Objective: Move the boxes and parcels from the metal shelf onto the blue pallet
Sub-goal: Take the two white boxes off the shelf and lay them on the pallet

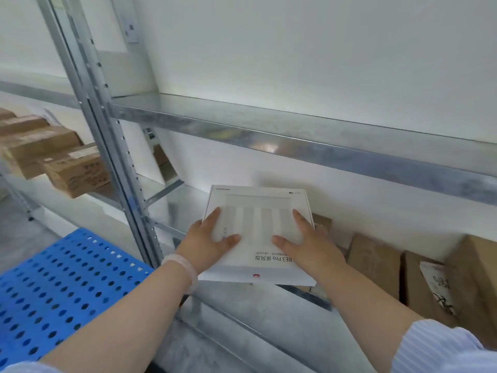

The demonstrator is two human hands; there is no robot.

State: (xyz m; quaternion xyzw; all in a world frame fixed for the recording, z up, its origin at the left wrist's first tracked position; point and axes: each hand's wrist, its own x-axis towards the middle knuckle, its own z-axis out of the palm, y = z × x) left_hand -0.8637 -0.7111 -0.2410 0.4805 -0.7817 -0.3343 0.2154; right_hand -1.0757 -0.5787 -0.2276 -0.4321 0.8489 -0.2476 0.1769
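White wall is seen behind a galvanised metal shelf (295, 135), whose perforated upright (118, 146) runs down the left of the view. On the lower shelf level a flat white box (258, 211) is held at both sides, with its near edge reaching past the shelf's front edge. The left hand (208, 242) is laid on the box's left side with the fingers spread and the thumb on top; a pale bracelet (181, 267) is worn on that wrist. The right hand (309, 243) is placed likewise on the right side, fingers spread, thumb on the lid. Brown cardboard boxes (376, 262) are stood just to the right of the white box. More brown boxes (53, 154) are stacked on the neighbouring bay at the left. A blue pallet (59, 286) with round holes is seen at the lower left, beside the upright.
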